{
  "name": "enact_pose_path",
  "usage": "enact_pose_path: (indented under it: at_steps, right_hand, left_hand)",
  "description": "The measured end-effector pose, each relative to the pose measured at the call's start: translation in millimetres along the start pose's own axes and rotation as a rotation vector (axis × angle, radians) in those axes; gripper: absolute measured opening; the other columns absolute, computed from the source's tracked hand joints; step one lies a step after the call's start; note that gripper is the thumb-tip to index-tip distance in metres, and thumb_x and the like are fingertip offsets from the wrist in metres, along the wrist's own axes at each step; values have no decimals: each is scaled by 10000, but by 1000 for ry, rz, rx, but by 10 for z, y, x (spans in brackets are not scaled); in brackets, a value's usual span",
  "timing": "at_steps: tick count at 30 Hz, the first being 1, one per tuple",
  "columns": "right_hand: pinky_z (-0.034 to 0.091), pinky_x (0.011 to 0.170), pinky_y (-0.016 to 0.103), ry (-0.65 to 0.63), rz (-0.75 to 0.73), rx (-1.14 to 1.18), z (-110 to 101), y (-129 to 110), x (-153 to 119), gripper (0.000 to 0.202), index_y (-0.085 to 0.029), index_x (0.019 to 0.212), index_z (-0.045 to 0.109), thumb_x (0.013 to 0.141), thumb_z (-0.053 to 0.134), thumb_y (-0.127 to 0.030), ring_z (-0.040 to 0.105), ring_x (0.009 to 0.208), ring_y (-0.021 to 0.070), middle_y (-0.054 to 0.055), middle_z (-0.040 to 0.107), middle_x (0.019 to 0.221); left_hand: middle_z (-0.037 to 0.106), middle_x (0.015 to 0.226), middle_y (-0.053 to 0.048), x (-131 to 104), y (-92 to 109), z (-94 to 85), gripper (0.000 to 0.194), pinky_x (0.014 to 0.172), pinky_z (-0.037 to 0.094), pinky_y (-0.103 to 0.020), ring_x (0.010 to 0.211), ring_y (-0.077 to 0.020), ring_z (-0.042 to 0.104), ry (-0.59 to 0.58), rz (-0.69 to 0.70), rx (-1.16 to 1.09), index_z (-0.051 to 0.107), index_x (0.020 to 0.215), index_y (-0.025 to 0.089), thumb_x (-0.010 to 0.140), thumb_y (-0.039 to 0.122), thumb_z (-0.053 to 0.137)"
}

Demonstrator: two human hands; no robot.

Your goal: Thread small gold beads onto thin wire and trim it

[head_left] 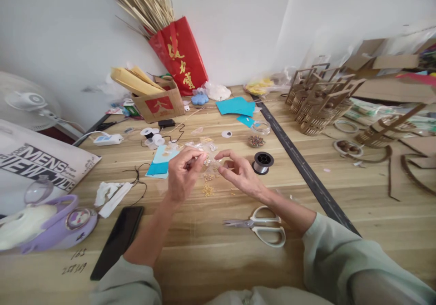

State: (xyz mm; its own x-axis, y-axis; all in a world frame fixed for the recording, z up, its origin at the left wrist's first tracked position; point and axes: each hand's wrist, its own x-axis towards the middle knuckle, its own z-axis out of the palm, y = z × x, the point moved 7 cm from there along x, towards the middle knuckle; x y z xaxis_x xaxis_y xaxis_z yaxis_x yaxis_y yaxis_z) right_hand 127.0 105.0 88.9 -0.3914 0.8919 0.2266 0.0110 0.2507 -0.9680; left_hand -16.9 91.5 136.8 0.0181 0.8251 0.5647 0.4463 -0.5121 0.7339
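My left hand [184,172] is closed in a pinch, its thumb and forefinger pressed together at a small glinting piece that I cannot make out. Facing it across a narrow gap, my right hand [241,174] has its thumb and fingers apart, with nothing visible between them. Below and between the hands lies a small pile of gold beads [207,190] on the wooden table [190,250]. Clear plastic bags [208,145] are partly hidden behind the fingers. A spool of fine wire [262,163] stands right of my right hand, and white-handled scissors [259,224] lie below it.
A dish of mixed beads [256,141] sits behind the spool. Blue sheets [236,106] lie farther back. A black phone [119,239] and a purple bottle [64,223] are at left. Small woven baskets [315,110] crowd the right, beyond a black strip [299,159].
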Motion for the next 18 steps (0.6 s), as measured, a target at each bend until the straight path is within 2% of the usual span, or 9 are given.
enact_pose_path:
  at_steps: [2,5,7,9,14,18]
  right_hand:
    - [303,461,187,-20,-2,70,28,-18,6,251,-173,963,550,808,612,-361,378,492,63,-68,417,583]
    - [304,425,185,-136,29,265,128,5,-1,243,-173,843,528,832,583,-409,390,459,52,-40,511,631]
    - [324,413,180,-220,68,352,177,42,-28,264,-172,820,511,845,567,-428,433,450,53,-18,577,664]
    - [342,415,175,-277,109,344,170,85,-72,266,-166,818,522,843,578,-425,461,448,56,-16,592,633]
    - [322,407,176,-307,184,148,-93,161,-204,267,-138,796,572,837,597,-401,419,422,46,-24,561,556]
    - [309,428,193,-274,167,4,-416,170,-263,261,-129,818,597,845,590,-389,406,451,55,-29,532,544]
  left_hand:
    - [579,745,-20,-5,21,21,113,532,343,-226,602,-89,459,9,33,36,635,753,156,828,222,582]
    - [574,728,-17,-2,18,40,110,511,324,-224,576,-81,438,28,53,40,642,745,149,818,215,593]
    - [593,750,-27,8,-21,36,118,502,331,-218,584,-83,453,36,24,-10,651,747,145,813,227,599]
    - [623,765,-36,22,-89,19,128,480,328,-208,568,-78,454,34,-51,-85,664,754,144,809,244,604]
    - [679,781,-41,34,-242,-77,153,377,191,-205,415,-32,273,24,-248,-327,669,785,147,823,271,586]
    - [688,780,-51,3,-334,-122,151,369,147,-202,397,-17,234,-49,-343,-480,639,747,133,818,256,587]
